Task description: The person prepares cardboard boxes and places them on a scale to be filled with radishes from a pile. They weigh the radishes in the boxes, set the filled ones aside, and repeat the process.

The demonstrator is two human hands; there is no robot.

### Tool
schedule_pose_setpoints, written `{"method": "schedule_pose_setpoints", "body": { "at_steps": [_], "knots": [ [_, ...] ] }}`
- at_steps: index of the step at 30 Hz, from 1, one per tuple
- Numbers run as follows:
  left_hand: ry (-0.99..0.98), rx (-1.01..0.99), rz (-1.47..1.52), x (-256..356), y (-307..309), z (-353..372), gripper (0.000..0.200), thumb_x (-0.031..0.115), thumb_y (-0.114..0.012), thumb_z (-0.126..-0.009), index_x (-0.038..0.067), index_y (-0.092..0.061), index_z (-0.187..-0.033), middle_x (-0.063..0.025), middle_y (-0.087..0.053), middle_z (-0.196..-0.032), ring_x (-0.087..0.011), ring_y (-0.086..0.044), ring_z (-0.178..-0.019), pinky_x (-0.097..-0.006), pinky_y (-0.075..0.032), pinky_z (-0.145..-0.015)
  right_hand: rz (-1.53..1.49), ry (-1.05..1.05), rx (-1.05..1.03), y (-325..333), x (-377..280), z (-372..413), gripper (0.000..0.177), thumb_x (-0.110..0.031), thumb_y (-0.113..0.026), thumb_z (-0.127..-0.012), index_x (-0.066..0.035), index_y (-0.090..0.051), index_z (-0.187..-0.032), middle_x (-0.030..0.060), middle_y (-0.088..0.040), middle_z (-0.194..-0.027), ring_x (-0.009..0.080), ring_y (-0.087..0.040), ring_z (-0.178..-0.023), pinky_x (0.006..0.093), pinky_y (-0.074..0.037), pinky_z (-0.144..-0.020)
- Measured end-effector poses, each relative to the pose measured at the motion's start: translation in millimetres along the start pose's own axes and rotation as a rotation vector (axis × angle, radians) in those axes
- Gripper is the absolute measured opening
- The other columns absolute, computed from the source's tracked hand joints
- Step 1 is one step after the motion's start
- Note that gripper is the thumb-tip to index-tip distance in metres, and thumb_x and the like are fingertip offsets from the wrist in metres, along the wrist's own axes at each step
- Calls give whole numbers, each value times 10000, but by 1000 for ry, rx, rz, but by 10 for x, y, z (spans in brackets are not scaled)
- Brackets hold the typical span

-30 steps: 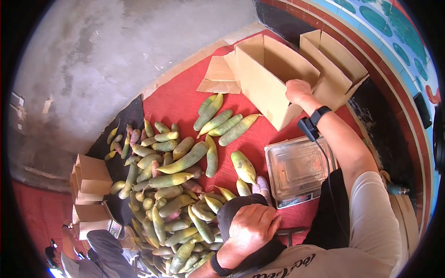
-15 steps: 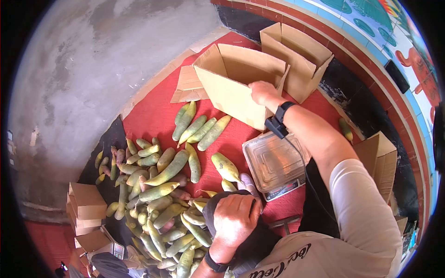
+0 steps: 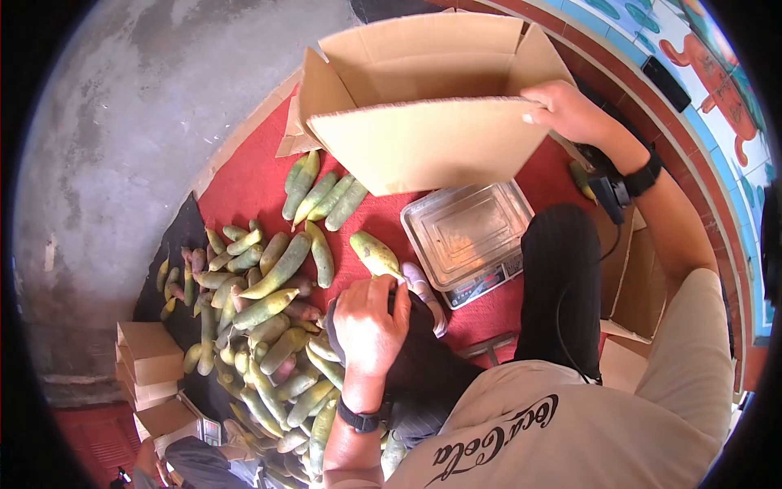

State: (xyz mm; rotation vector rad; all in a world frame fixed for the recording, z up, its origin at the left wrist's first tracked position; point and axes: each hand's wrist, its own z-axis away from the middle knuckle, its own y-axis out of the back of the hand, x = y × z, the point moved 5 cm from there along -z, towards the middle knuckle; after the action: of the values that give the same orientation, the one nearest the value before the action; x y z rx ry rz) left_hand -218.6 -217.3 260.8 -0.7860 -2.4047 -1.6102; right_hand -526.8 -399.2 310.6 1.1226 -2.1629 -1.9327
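Pinched at its right front edge, an open-topped cardboard box (image 3: 432, 147) hangs tilted in front of me, its inside bare. My right hand (image 3: 568, 110) holds that edge, thumb outside and fingers over the rim. My left hand (image 3: 371, 324) lies over my bent knee, thumb apart from the fingers, holding nothing. Just beyond it sits a large green radish (image 3: 376, 253) on the red carpet. A scale (image 3: 486, 281) with a metal tray (image 3: 468, 232) on top stands below the box.
A big heap of green radishes (image 3: 277, 342) spreads to the left, with a few more (image 3: 326, 196) near the box. Cardboard boxes (image 3: 151, 354) stand at the lower left, where another person (image 3: 204, 464) is partly visible. A grey wall (image 3: 163, 122) and tiled ledge bound the area.
My right hand has lifted the cardboard box off the carpet and brought it closer and to the right. The second box behind is now hidden. My left hand stays on the knee.
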Motion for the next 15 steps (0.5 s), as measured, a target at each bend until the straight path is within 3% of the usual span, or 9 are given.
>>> {"method": "schedule_pose_setpoints", "body": {
  "at_steps": [4, 6, 7, 8, 11, 12, 15],
  "knots": [
    [26, 36, -20, -44, 13, 56, 142, 80, -658, -775, 37, -582, -887, -110, -610, -739, -305, -587, -683, -399, -459, -634, 1, 58, -139, 26, -84, 359, 196, -107, -587, -773, 41, -460, -762, 208, -463, -693, 366, -458, -661, 394, -398, -626],
    [72, 54, -25, -47, 49, 48, 190, 72, -645, -784, 17, -573, -951, -144, -618, -826, -327, -595, -753, -405, -476, -683, 40, 110, -140, -8, -14, 504, 190, -100, -582, -768, 39, -453, -750, 206, -464, -697, 361, -472, -665, 399, -399, -627],
    [26, 90, -23, -69, 42, 72, 290, 76, -637, -790, 4, -553, -1058, -191, -590, -1042, -357, -586, -928, -410, -480, -798, 58, 125, -168, -38, 15, 583, 178, -106, -585, -768, 40, -482, -771, 207, -490, -720, 366, -496, -695, 400, -410, -644],
    [23, 88, -25, -45, 50, 67, 290, 76, -637, -790, 4, -553, -1058, -191, -590, -1042, -357, -586, -928, -410, -480, -798, 77, 140, -196, -68, 29, 646, 173, -112, -588, -767, 41, -511, -791, 209, -516, -743, 370, -521, -726, 401, -421, -661],
    [68, 95, -93, 7, 79, 32, 470, 100, -642, -790, 16, -487, -1226, -197, -421, -1339, -381, -468, -1183, -434, -417, -955, 41, 140, -204, -105, 73, 795, 240, -135, -617, -761, 33, -591, -929, 218, -589, -862, 383, -568, -848, 411, -450, -743],
    [58, 94, -89, 24, 76, 26, 470, 100, -642, -790, 16, -487, -1226, -197, -421, -1339, -381, -468, -1183, -434, -417, -955, 43, 129, -201, -99, 95, 845, 295, -145, -632, -758, 27, -614, -996, 229, -612, -923, 389, -577, -896, 419, -458, -786],
    [54, 26, -134, 43, 13, -11, 614, 135, -674, -754, 97, -442, -1321, -190, -375, -1373, -383, -454, -1193, -439, -422, -952, 85, 54, -302, -120, 118, 912, 259, -155, -630, -769, 4, -619, -973, 207, -619, -925, 384, -575, -902, 427, -449, -792]
  ]
}}
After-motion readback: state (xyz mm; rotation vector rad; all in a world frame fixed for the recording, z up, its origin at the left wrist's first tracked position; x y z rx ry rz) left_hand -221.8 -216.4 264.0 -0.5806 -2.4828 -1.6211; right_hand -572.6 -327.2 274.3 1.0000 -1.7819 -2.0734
